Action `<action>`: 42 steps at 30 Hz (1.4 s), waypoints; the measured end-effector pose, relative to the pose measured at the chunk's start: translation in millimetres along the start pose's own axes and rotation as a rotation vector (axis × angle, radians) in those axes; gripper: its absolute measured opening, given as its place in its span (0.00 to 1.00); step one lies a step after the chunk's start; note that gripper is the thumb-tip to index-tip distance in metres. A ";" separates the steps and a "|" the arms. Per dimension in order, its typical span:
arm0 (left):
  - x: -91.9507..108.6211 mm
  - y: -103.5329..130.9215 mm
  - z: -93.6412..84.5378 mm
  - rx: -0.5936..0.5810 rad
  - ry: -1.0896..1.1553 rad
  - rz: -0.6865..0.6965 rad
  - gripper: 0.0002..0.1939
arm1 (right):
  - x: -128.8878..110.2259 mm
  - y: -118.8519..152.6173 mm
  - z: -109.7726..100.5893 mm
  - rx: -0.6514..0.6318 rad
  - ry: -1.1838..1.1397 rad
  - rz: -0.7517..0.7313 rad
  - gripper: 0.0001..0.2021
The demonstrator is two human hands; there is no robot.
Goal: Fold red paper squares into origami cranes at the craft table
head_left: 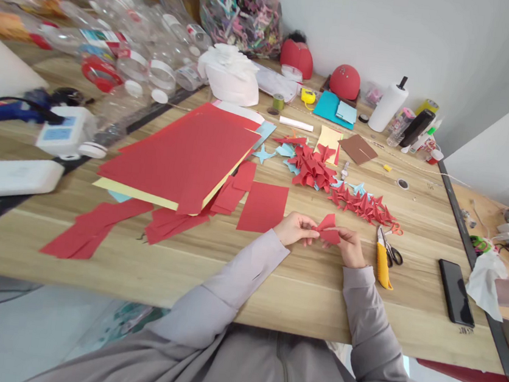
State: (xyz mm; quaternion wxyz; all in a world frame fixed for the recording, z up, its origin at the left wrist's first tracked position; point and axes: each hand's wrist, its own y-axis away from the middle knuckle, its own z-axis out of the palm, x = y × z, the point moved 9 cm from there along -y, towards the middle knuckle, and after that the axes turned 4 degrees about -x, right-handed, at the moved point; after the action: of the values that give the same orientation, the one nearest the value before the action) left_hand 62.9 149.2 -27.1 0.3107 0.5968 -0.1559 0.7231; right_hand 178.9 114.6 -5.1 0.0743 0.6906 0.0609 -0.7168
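A partly folded piece of red paper (325, 222) is held just above the wooden table, with flaps pointing up and to the right. My left hand (297, 228) pinches its left end between thumb and fingers. Its right flap is gripped by my right hand (348, 246), fingers closed. Just left of my hands lies a flat red paper square (262, 208). Beyond them sit a heap of folded red paper stars (313, 166) and a row of more red stars (363, 204). A light blue paper star (263, 154) rests farther left.
Large red sheets (185, 152) and cut red strips (94, 225) cover the left. A yellow box cutter (383, 264) and scissors (395, 255) lie right of my hands, with a black phone (456, 292) farther right. Plastic bottles (131, 60) crowd the back left.
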 end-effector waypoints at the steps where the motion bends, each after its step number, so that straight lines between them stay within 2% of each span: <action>1: 1.0 0.6 -1.1 0.012 -0.002 0.002 0.14 | 1.7 -0.1 -2.5 0.010 -0.008 0.000 0.11; 6: 3.7 2.8 -4.7 0.073 -0.042 -0.001 0.11 | 2.7 2.5 -24.4 0.228 -0.082 -0.079 0.16; 8: 3.0 2.7 -3.5 0.089 -0.059 -0.006 0.10 | -1.6 2.4 -19.0 0.222 -0.066 -0.121 0.25; 10: 1.4 2.3 -0.8 0.094 -0.070 -0.013 0.11 | -3.6 0.7 -6.5 0.157 -0.017 -0.124 0.34; 12: 0.0 2.0 1.6 0.097 -0.083 -0.017 0.11 | -2.4 -0.2 0.5 0.142 0.024 -0.103 0.36; 18: -3.5 2.1 3.5 0.095 -0.123 -0.051 0.10 | 3.3 -0.9 -4.9 0.208 0.082 -0.060 0.32; 26: -6.5 0.5 4.9 0.059 -0.114 -0.053 0.10 | -2.2 -0.8 0.3 0.145 0.117 -0.021 0.17; 37: -7.4 -0.9 5.6 0.073 -0.122 -0.050 0.05 | 3.5 -2.5 -3.0 0.185 0.031 0.000 0.18; 42: -2.6 -1.2 4.4 0.070 -0.138 -0.028 0.05 | 2.5 -5.2 -1.2 0.136 -0.019 -0.027 0.15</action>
State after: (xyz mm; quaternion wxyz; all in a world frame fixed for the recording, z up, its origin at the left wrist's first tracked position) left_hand 67.3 146.9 -28.7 0.2884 0.6579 -0.1434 0.6808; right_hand 179.0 119.8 -7.8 0.0180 0.6865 0.0205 -0.7266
